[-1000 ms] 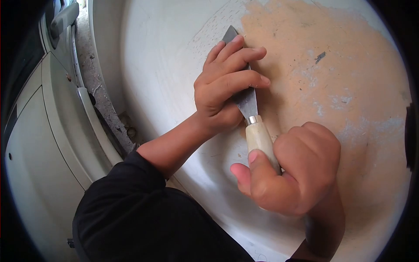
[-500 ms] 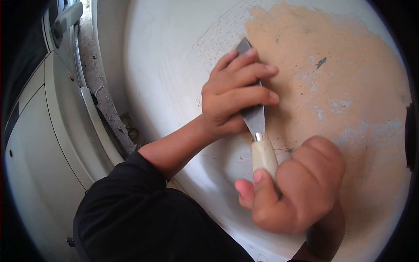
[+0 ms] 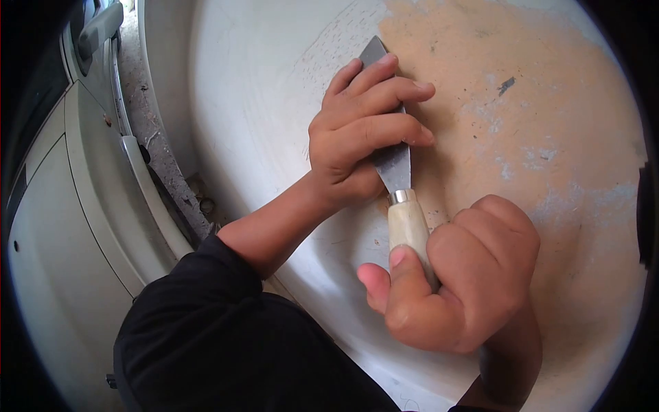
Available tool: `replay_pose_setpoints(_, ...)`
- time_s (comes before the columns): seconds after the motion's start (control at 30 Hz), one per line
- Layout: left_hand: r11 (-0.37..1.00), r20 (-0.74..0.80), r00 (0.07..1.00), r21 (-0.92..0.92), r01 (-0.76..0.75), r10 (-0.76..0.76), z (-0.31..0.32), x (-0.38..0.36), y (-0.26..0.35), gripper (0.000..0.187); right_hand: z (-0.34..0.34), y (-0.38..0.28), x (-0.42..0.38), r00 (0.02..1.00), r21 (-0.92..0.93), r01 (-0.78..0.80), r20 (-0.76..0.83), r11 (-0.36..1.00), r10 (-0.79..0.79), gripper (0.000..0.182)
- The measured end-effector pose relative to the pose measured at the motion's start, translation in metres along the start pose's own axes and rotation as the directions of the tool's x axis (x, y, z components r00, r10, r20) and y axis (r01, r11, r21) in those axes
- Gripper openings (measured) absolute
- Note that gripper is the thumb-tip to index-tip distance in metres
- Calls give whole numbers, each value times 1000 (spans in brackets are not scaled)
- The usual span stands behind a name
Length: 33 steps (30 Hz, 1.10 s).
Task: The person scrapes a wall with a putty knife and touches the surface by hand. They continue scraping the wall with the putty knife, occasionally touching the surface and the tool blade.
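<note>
A putty knife with a pale wooden handle (image 3: 408,223) and a flat metal blade (image 3: 393,169) lies at a slant over a curved panel (image 3: 254,117). My right hand (image 3: 477,275) is closed in a fist around the handle, thumb along its top. Across the blade lie the fingers of my left hand (image 3: 367,130), slightly spread, with the thumb side tucked against the blade's left edge. The blade's tip (image 3: 374,49) shows beyond those fingers, near the left border of a tan filler patch (image 3: 467,62). Scratch marks run over the pale surface left of the tip.
Grey-white worn spots and a dark fleck (image 3: 506,85) mark the tan patch. To the left stands a pale vehicle door (image 3: 75,226) with a handle (image 3: 101,29). Rough ground (image 3: 147,113) shows in the gap between door and panel.
Both hands and the putty knife have shifted a little up and left together. Their holds on it look the same.
</note>
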<state>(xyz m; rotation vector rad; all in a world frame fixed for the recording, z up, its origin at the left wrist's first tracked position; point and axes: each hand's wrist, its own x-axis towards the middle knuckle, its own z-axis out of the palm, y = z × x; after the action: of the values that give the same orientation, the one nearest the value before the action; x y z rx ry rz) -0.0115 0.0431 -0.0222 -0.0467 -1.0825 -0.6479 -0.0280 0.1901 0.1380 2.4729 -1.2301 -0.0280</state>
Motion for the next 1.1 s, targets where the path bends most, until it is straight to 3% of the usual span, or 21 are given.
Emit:
replay_pose_setpoints(0.87, 998, 4, 998, -5, -56, 56, 0, -4, 0, 13, 4, -3, -2, 1000, 15, 12, -24, 1000, -11, 32)
replay_pose_setpoints(1.1, 1000, -13, 1000, 12, -11, 11, 0, -2, 8, 11, 3, -1, -5, 996, -66, 74, -52, 995, -78, 29)
